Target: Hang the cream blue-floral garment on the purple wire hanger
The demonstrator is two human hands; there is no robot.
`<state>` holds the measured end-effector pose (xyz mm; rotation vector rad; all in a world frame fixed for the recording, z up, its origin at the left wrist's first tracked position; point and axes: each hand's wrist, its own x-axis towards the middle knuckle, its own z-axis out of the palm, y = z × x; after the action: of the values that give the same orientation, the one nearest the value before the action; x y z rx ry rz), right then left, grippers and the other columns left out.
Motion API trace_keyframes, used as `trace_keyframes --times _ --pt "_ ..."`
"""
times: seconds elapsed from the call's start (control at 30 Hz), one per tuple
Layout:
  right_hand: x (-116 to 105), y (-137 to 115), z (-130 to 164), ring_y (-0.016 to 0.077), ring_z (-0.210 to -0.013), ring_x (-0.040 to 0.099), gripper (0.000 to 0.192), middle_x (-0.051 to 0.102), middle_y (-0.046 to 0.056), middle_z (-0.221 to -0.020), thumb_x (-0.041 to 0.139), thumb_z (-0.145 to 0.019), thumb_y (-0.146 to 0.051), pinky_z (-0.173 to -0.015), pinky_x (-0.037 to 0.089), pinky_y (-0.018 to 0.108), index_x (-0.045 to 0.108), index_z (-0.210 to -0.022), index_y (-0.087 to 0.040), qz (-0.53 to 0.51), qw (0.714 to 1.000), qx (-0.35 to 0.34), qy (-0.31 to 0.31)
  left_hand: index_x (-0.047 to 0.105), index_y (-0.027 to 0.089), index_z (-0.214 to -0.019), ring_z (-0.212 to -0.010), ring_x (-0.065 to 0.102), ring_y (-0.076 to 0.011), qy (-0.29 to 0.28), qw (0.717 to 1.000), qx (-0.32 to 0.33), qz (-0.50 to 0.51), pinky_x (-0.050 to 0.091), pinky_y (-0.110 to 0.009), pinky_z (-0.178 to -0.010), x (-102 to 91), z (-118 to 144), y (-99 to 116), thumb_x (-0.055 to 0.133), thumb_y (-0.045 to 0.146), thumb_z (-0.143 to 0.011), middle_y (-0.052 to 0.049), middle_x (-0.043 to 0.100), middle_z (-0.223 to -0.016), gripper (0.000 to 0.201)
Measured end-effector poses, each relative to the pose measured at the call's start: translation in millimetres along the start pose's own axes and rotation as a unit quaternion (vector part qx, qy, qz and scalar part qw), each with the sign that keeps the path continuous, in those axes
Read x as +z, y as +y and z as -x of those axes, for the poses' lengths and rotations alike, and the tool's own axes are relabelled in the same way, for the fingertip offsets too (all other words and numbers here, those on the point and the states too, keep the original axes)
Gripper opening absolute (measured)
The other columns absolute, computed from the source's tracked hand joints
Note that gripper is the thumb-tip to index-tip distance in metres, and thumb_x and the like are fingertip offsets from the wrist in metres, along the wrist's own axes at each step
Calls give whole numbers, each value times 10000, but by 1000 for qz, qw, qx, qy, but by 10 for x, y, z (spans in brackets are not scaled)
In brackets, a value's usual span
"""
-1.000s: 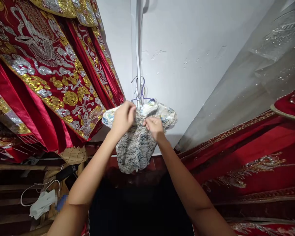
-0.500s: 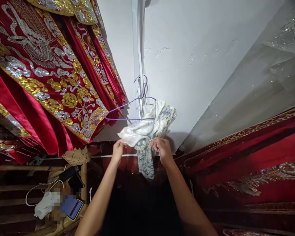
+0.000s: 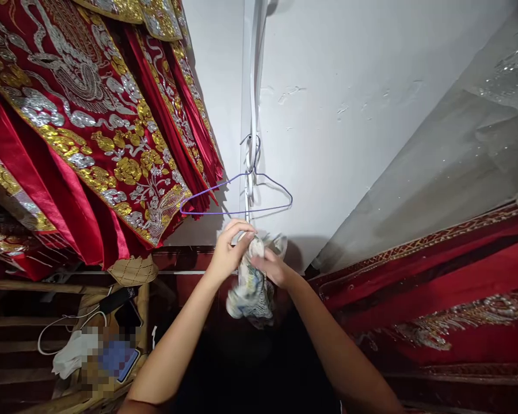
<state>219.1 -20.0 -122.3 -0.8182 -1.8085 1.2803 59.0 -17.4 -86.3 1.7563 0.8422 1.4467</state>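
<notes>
In the head view, a crumpled, thin cloth garment in off-white with blue and yellow patterning (image 3: 254, 293) is bunched between the two hands, in front of the person's dark-clad body. The left hand (image 3: 229, 251) has its thumb and fingers closed together on the garment's upper edge. The right hand (image 3: 275, 269) lies against the other side with its fingers over the cloth; blur hides whether they pinch it, so I cannot tell.

Just above, a thin purple wire hanger (image 3: 233, 213) hangs by its hook at a narrow white vertical strip (image 3: 253, 86) against the white wall (image 3: 349, 69). The garment is below the hanger's lower bar and seems apart from it. A red costume with gold and silver sequin embroidery (image 3: 125, 144) stands close to the hanger's left corner.

If the left fingers loosened, the soft bundle could, I judge, slide down to the dark red floor (image 3: 192, 287), since its lower folds hang unsupported. Uneven pulling could strain the flimsy fabric or hide an opening in the folds. A knock from the raised left knuckles could swing the light hanger, and its corner could catch the sequins beside it.
</notes>
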Motion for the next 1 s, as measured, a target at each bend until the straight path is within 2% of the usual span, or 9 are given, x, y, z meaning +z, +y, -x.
trace_keyframes --times 0.1,0.23,0.3,0.4,0.57,0.63,0.77,0.9,1.0 --pt "-113 -213 -149 271 -983 651 347 705 69 -1016 706 -821 -340 -894 518 412 677 -1136 -199 61 996 -42 -48 648 211 -1137 -1239 542 -257 -90 994 -66 13 416 -376 -1061 -224 173 -186 516 442 -977 -98 620 -1264 311" --pt "-425 -251 -609 225 -851 660 230 710 44 -934 652 -797 -270 -816 518 361 688 -1014 -203 97 984 -92 121 684 186 -1083 -1076 638 -292 -236 944 -186 -136 486 -361 -929 -454 509 -337 504 477 -962 -82 712 -1103 362" --pt "-555 -92 -841 222 -911 654 310 716 54 -1035 629 -811 -316 -827 506 338 676 -1095 -203 100 972 -69 201 686 202 -1083 -1019 658 -294 -230 914 -206 -262 484 -345 -879 -560 614 -322 531 411 -946 -85 727 -1063 294" --pt "-655 225 -988 231 -837 646 310 725 76 -897 585 -829 -418 -772 493 330 702 -941 -154 106 967 14 232 666 220 -1087 -942 679 -281 -205 870 -214 -393 475 -327 -814 -764 638 -236 478 333 -960 -103 733 -1008 254" --pt "-844 354 -673 214 -719 595 300 674 58 -750 649 -771 -457 -678 439 310 651 -741 -158 129 956 42 260 651 214 -939 -840 687 -283 -217 804 -211 -512 474 -352 -766 -1151 418 -130 407 340 -983 -108 718 -861 278" --pt "-966 230 -512 188 -665 553 307 614 24 -668 667 -766 -461 -621 399 288 609 -670 -175 147 955 36 255 643 209 -925 -854 683 -283 -206 807 -189 -520 484 -371 -786 -1253 238 -97 402 298 -974 -107 711 -873 261" --pt "-1102 -51 -338 148 -589 474 334 508 -15 -583 644 -791 -453 -554 342 266 546 -609 -190 175 947 36 268 604 178 -943 -961 648 -259 -134 869 -44 -475 499 -384 -882 -1263 -233 47 397 230 -954 -119 681 -1019 214" --pt "-972 -178 -262 148 -585 494 263 532 -12 -588 588 -803 -373 -534 364 255 556 -615 -191 180 957 56 219 569 170 -1090 -1071 623 -247 -86 902 59 -419 489 -401 -971 -1053 -635 163 409 206 -954 -116 657 -1140 212" --pt "-822 -233 -149 183 -687 596 154 674 17 -749 578 -775 -291 -589 453 265 696 -801 -195 178 969 46 165 488 174 -1323 -1141 626 -215 -100 919 80 -374 487 -371 -1008 -920 -810 69 414 96 -907 -104 658 -1220 429"
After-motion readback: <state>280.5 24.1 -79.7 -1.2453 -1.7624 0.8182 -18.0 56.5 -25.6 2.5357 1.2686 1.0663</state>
